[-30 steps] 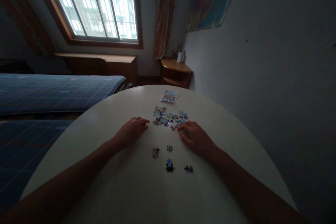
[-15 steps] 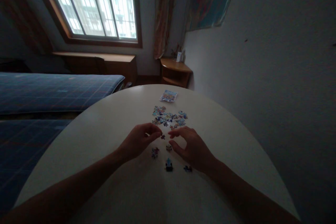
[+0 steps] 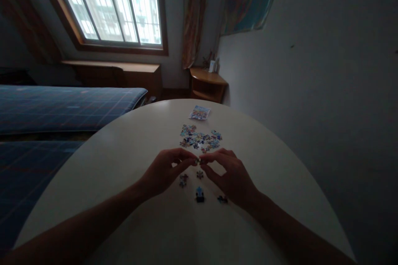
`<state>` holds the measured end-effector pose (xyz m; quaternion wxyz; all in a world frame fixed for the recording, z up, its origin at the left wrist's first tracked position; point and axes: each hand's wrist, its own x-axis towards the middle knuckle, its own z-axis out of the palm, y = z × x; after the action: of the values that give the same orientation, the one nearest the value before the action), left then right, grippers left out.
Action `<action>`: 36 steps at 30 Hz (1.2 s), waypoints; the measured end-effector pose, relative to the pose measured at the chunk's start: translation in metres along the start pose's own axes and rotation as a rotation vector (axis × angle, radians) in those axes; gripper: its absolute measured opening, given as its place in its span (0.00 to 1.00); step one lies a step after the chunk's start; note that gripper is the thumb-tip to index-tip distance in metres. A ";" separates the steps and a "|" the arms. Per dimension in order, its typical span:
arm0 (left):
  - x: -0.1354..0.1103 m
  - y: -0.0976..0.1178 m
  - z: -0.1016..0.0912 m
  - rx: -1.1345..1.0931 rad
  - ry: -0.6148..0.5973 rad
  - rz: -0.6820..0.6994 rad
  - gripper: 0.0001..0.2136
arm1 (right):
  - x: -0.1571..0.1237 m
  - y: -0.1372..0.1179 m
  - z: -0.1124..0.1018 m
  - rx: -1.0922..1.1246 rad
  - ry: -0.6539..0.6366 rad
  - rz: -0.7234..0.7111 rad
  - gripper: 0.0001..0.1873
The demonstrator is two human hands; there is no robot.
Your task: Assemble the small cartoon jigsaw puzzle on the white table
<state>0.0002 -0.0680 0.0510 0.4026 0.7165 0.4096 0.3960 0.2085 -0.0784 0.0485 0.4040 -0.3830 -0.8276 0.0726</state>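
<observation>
My left hand (image 3: 166,169) and my right hand (image 3: 228,172) meet above the round white table (image 3: 130,140), fingertips pinched together on a small puzzle piece (image 3: 197,160). Just below the hands lie a few loose pieces: one (image 3: 183,179) at the left, one (image 3: 199,174) in the middle, a dark blue one (image 3: 200,195) nearer me, and one (image 3: 222,199) under my right wrist. A heap of colourful puzzle pieces (image 3: 200,139) lies beyond the hands. A small printed picture card (image 3: 200,112) rests near the table's far edge.
A blue plaid bed (image 3: 62,105) runs along the left of the table. A wooden corner shelf (image 3: 207,80) stands past the far edge, below a curtain. The grey wall (image 3: 311,70) is close on the right. A big window lights the room from behind.
Both hands left the heap and drew toward me and each other. The left brought a piece; now both pinch it where the fingertips meet.
</observation>
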 end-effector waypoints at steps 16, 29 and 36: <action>0.000 0.000 0.001 0.010 -0.004 0.033 0.07 | 0.001 0.000 -0.002 0.015 0.021 -0.037 0.09; -0.007 0.002 0.006 0.001 -0.073 0.003 0.12 | -0.001 -0.013 0.002 0.218 -0.023 0.295 0.07; -0.008 -0.003 0.013 -0.052 -0.069 -0.008 0.07 | 0.001 -0.016 0.004 0.362 -0.078 0.464 0.12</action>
<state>0.0083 -0.0776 0.0421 0.4367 0.7173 0.3879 0.3798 0.1959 -0.0883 0.0536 0.4062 -0.4805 -0.7064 0.3243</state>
